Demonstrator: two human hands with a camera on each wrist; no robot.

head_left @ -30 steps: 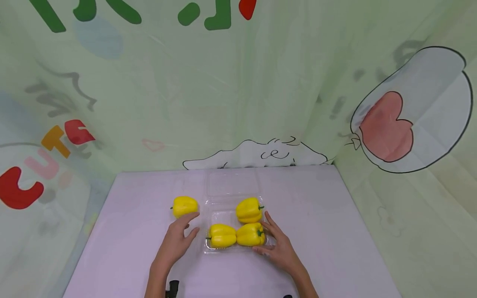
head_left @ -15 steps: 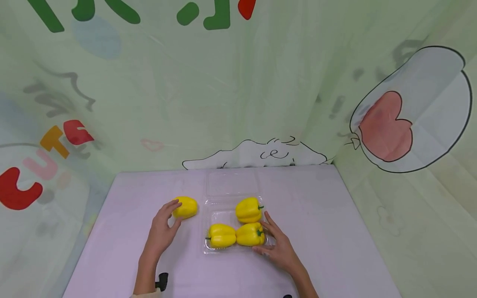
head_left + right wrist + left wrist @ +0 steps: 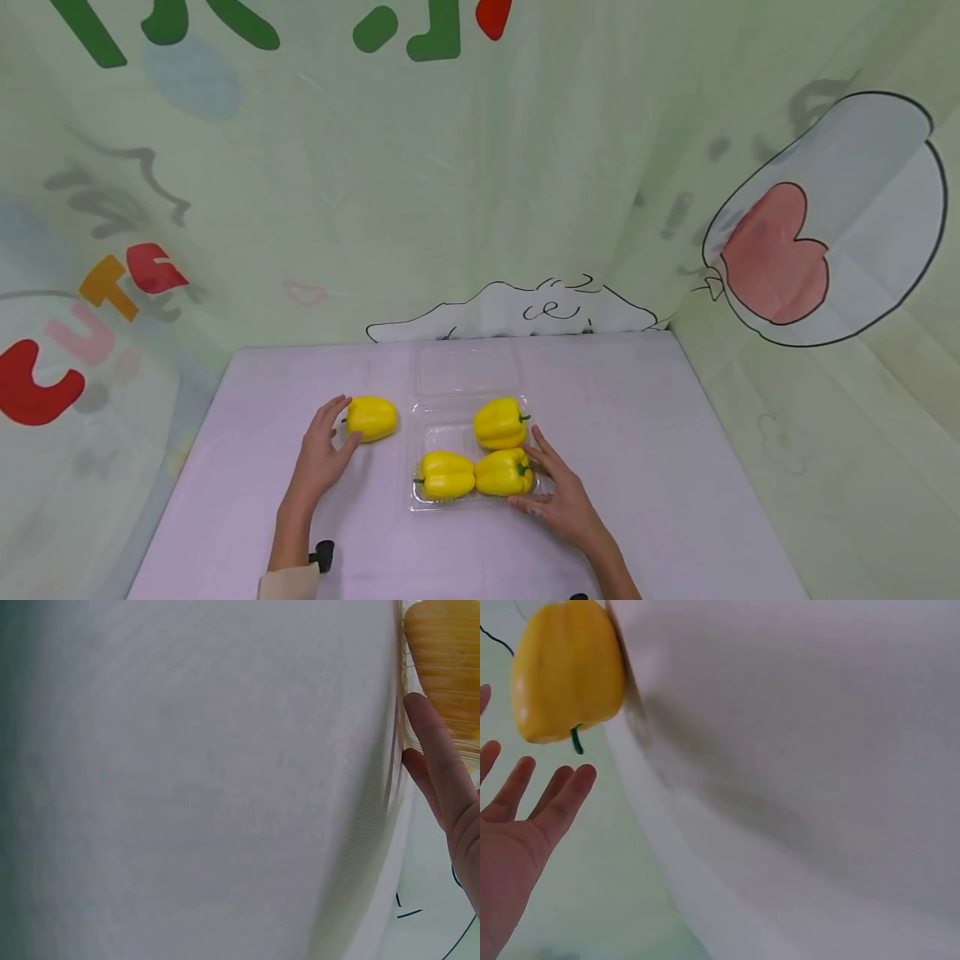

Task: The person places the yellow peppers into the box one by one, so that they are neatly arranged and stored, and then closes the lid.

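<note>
While "CUTE" (image 3: 108, 287) is printed on the wall (image 3: 37, 225) at nine o'clock, the clear container (image 3: 444, 437) holds three yellow peppers (image 3: 446, 476). At its ten o'clock, a loose pepper (image 3: 372, 418) lies on the bench (image 3: 615, 400), the left hand (image 3: 318, 452), fingers parted, near its stem end; the right hand (image 3: 558, 498), fingers spread, touches the container's three-o'clock side.

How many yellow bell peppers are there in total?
4. One yellow bell pepper beside the left hand; three in the clear plastic container: front-left one, front-right one, back-right one.
</note>
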